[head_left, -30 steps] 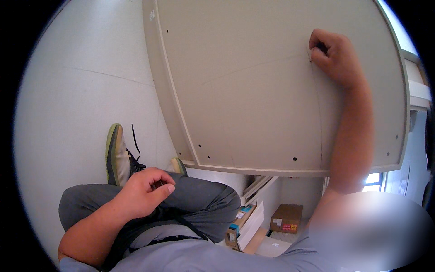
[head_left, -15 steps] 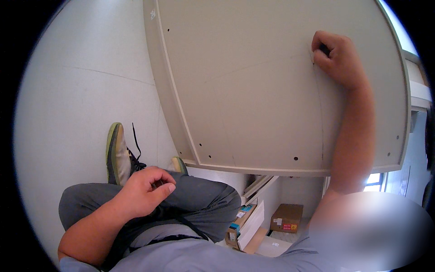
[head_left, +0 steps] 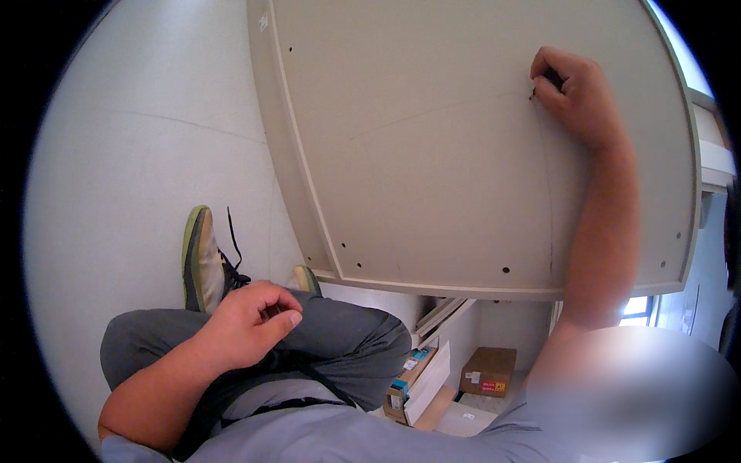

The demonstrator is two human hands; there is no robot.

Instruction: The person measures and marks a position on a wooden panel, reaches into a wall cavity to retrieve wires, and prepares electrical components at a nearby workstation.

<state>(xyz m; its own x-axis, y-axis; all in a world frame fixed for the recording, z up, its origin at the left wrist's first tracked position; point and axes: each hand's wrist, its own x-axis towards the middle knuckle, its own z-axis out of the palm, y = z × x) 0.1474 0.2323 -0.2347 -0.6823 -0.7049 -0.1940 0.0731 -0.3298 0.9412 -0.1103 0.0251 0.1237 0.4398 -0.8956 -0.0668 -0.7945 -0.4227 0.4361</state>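
Basically, panel [head_left: 432, 177] lay beyond left hand [head_left: 248, 324], with right hand [head_left: 575, 96] over it.
Right clenched small dark-tipped item [head_left: 532, 93]; left hung half-curled near trousers [head_left: 351, 328], couldn't tell if holding anything.

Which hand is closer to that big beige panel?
Right. The right hand is at the face of the panel, toward its upper right in view; the left hand is off the panel, loosely curled over the grey-trousered leg.

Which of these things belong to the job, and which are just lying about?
In use:
right hand
small dark-tipped thing at its fingertips, mostly hidden
beige panel, thinly lined

Apparently just lying about:
brown cardboard box
long white piece left of it
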